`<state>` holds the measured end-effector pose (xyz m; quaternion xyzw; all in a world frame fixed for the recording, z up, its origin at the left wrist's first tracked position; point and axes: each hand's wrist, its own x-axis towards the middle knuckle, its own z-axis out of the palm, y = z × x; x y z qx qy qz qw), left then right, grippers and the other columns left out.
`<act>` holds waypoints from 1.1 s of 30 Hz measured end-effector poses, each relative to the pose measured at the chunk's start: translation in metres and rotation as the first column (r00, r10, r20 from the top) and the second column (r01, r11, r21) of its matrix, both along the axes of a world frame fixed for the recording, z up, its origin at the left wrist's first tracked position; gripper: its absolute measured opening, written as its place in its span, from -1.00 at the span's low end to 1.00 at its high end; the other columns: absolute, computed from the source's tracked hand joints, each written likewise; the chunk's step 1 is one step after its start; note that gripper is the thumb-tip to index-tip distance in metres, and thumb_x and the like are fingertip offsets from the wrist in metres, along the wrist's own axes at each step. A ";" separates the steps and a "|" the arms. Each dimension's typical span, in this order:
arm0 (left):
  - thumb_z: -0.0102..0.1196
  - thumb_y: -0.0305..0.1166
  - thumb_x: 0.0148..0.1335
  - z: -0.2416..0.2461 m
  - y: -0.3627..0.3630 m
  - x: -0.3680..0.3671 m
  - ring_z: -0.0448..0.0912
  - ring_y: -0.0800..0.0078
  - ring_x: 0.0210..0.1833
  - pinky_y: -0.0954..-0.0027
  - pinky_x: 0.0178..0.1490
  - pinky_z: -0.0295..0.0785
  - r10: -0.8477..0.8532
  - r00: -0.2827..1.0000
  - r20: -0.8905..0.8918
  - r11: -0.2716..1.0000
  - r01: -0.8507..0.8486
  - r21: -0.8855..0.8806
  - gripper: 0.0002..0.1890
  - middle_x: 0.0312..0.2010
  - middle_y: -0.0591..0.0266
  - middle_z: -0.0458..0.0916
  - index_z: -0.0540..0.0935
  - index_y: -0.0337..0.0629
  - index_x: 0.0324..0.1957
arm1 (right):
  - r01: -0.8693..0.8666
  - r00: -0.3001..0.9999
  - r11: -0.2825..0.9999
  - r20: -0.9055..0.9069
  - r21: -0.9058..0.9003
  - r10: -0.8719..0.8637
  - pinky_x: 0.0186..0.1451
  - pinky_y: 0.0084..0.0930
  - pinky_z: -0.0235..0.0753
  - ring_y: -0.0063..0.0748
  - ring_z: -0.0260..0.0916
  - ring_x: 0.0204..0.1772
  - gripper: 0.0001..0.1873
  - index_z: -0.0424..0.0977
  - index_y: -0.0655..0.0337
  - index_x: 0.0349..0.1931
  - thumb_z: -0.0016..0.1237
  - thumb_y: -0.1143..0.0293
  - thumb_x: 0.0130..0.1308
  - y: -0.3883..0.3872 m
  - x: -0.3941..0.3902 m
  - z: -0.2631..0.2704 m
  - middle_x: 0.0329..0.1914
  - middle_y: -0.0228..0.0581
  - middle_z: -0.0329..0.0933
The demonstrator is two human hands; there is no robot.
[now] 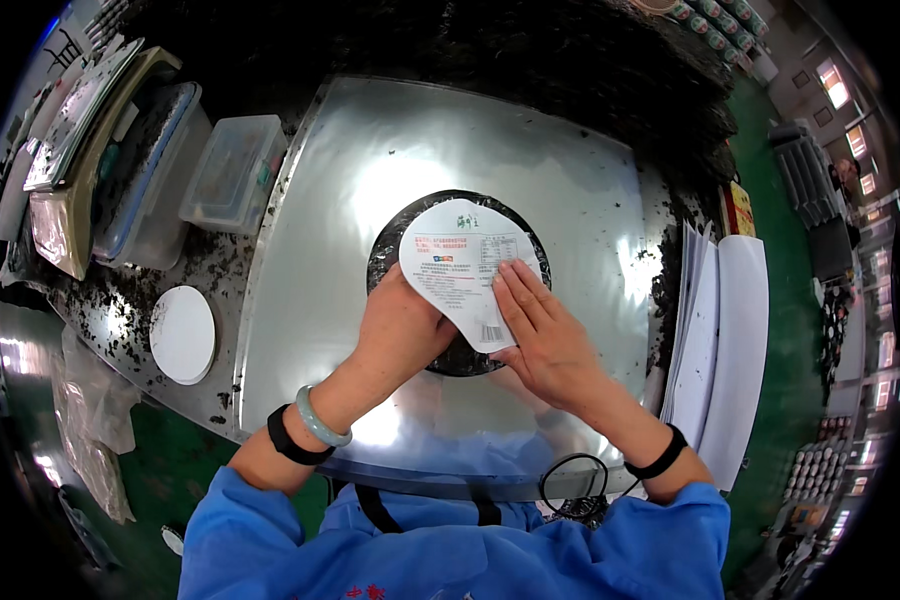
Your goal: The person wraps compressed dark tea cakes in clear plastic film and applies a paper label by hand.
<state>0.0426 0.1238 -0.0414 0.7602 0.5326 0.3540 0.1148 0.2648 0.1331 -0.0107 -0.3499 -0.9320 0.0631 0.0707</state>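
A white printed label (457, 262), rounded at the top and narrowing towards me, lies over a round black disc-shaped pack (381, 244) with a shiny wrapping. My left hand (401, 319) is at the label's lower left edge, gripping the side of the pack, its fingertips hidden beneath the label. My right hand (544, 330) rests on the label's right part with its fingers extended close together and its thumb at the lower edge. The pack is above a shiny metal work surface (330, 225); whether it touches the surface cannot be told.
Dark, loose dried material (495, 52) is heaped at the far side. Lidded plastic boxes (232, 176) and a white disc (183, 334) stand at the left, among dark crumbs. White paper sheets (735, 337) lie at the right edge. A black cable loop (544, 487) hangs near me.
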 end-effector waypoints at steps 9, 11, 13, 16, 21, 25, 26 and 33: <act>0.31 -0.31 0.09 0.000 -0.004 -0.005 0.64 0.06 0.03 0.16 0.03 0.58 0.024 0.997 0.075 0.988 -0.012 -0.156 -0.49 -0.05 0.11 0.70 0.61 -0.11 0.14 | 0.052 0.972 0.997 -0.226 -0.062 -0.065 0.68 0.05 -0.24 0.09 -0.20 0.69 -0.03 0.03 0.42 0.51 -0.21 -0.28 0.42 0.043 -0.050 -0.026 0.63 0.13 -0.03; 0.26 -0.36 0.10 0.007 -0.001 -0.019 0.66 0.08 -0.12 0.17 -0.05 0.58 -0.050 0.985 0.163 0.975 0.084 -0.206 -0.56 -0.13 0.06 0.70 0.63 -0.16 0.07 | 0.037 0.971 0.999 -0.233 -0.035 -0.044 0.68 0.11 -0.38 0.10 -0.28 0.71 -0.06 -0.05 0.32 0.56 -0.29 -0.27 0.46 0.036 -0.064 -0.028 0.66 0.05 -0.09; 0.20 -0.42 0.10 0.020 -0.008 -0.034 0.66 0.10 -0.25 0.21 -0.15 0.56 -0.049 0.971 0.234 0.946 0.120 -0.301 -0.65 -0.21 0.03 0.69 0.66 -0.21 -0.02 | 0.027 0.968 0.999 -0.248 -0.027 -0.033 0.68 0.12 -0.37 0.11 -0.28 0.71 -0.07 -0.05 0.30 0.56 -0.29 -0.26 0.46 0.036 -0.064 -0.025 0.66 0.03 -0.09; 0.08 -0.55 0.06 0.039 -0.017 -0.051 0.62 0.20 -0.44 0.37 -0.33 0.47 0.141 0.947 0.290 0.888 0.008 -0.460 -0.82 -0.38 0.06 0.68 0.71 -0.30 -0.30 | -0.051 0.977 0.999 -0.206 0.011 0.052 0.68 0.16 -0.34 0.10 -0.23 0.69 -0.13 0.08 0.05 0.56 -0.16 -0.27 0.39 0.030 -0.074 -0.024 0.65 -0.08 -0.01; 0.07 -0.58 0.06 0.025 -0.033 -0.042 0.62 0.23 -0.46 0.40 -0.34 0.47 0.282 0.919 0.275 0.935 -0.198 -0.295 -0.83 -0.41 0.11 0.70 0.72 -0.30 -0.35 | -0.086 0.968 0.994 -0.231 0.067 0.099 0.66 0.22 -0.28 0.05 -0.12 0.66 -0.17 0.21 -0.13 0.51 -0.03 -0.27 0.30 0.030 -0.082 -0.026 0.61 -0.22 0.11; 0.04 -0.53 0.20 0.024 -0.043 -0.085 0.67 0.22 -0.21 0.38 -0.09 0.52 0.299 0.836 0.461 0.950 -0.215 -0.226 -0.79 -0.22 0.06 0.73 0.73 -0.31 -0.21 | -0.093 0.956 0.994 -0.273 0.056 0.105 0.65 0.24 -0.28 0.05 -0.09 0.65 -0.17 0.24 -0.14 0.49 -0.01 -0.28 0.28 0.032 -0.080 -0.031 0.60 -0.24 0.14; 0.03 -0.51 0.25 0.024 -0.047 -0.101 0.69 0.20 -0.07 0.36 0.03 0.54 0.297 0.781 0.550 0.952 -0.198 -0.232 -0.74 -0.10 0.02 0.73 0.73 -0.30 -0.11 | -0.094 0.955 0.994 -0.278 0.059 0.107 0.65 0.25 -0.27 0.05 -0.08 0.65 -0.17 0.25 -0.14 0.48 -0.02 -0.29 0.28 0.032 -0.080 -0.032 0.59 -0.25 0.14; -0.14 -0.02 0.57 0.002 -0.024 -0.042 -0.02 0.09 0.62 0.17 0.61 -0.10 0.464 0.647 0.605 0.809 -0.031 -0.587 -0.22 0.58 -0.11 -0.04 -0.11 -0.21 0.59 | -0.189 0.956 0.981 -0.222 0.033 0.192 0.67 0.17 -0.36 0.02 -0.24 0.71 -0.14 0.20 -0.07 0.52 -0.17 -0.36 0.34 0.029 -0.088 -0.035 0.67 -0.20 -0.02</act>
